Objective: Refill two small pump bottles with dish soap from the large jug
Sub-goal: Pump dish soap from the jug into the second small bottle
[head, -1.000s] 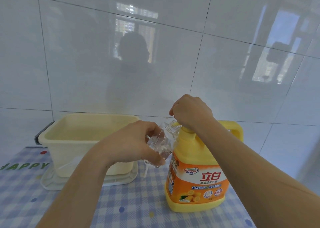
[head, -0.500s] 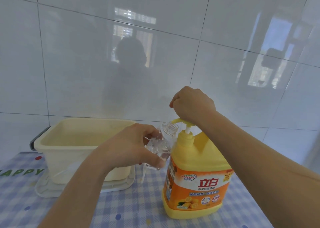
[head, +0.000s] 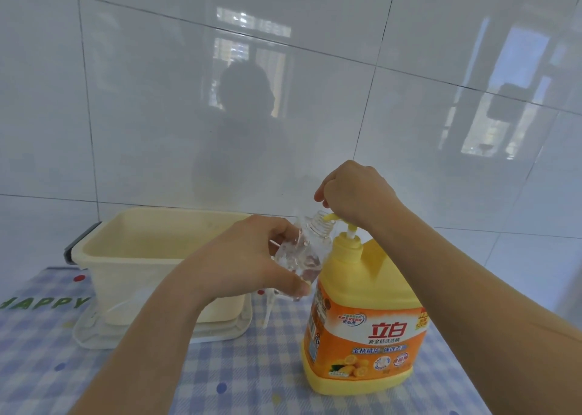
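Fingers of the left hand (head: 252,263) are curled round a small clear bottle (head: 300,254), tilted at centre frame with its neck at the spout of the yellow pump (head: 334,218). That pump is clasped by the right hand (head: 356,194) atop the soap jug (head: 362,314), stood right of a cream tub (head: 151,257).

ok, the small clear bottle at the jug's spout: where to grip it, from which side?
Round the body of the clear bottle, below the threaded neck, from the left, as the left hand holds it. It is tilted with its open mouth at the pump spout, so the neck must stay free; the jug blocks its right side, with the right hand on the pump.
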Demonstrator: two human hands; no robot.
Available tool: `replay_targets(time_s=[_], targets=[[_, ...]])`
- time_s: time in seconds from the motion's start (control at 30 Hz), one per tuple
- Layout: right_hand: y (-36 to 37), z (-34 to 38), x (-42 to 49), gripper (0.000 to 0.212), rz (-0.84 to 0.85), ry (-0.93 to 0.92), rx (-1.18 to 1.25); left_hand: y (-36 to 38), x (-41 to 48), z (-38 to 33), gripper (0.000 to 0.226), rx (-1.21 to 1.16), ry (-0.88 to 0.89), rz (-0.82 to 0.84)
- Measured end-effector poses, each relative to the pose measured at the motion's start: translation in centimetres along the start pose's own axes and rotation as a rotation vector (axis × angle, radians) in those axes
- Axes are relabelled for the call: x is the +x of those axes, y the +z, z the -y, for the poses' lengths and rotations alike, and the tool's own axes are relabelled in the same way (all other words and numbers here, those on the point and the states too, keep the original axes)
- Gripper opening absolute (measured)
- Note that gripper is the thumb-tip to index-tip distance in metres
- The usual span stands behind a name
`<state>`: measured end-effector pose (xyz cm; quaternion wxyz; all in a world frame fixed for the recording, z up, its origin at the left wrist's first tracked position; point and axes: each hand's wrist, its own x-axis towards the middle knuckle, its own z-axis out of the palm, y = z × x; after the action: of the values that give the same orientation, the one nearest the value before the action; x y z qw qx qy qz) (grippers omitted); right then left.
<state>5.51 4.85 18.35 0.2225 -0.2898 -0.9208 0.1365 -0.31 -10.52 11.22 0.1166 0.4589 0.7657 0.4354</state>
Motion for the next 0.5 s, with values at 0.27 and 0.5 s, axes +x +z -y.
replay_targets(time_s=[0.27,0.5], targets=[[1.6,-0.8,-0.8,0.042,0.028,0.005,-0.022,0.1,0.1,0.2,0.049,0.113,-0.01,0.028],[1.7,-0.9,-0.9,0.041,0.027,-0.012,-0.046,0.1,0.0,0.1,0.047,0.111,-0.003,0.046]])
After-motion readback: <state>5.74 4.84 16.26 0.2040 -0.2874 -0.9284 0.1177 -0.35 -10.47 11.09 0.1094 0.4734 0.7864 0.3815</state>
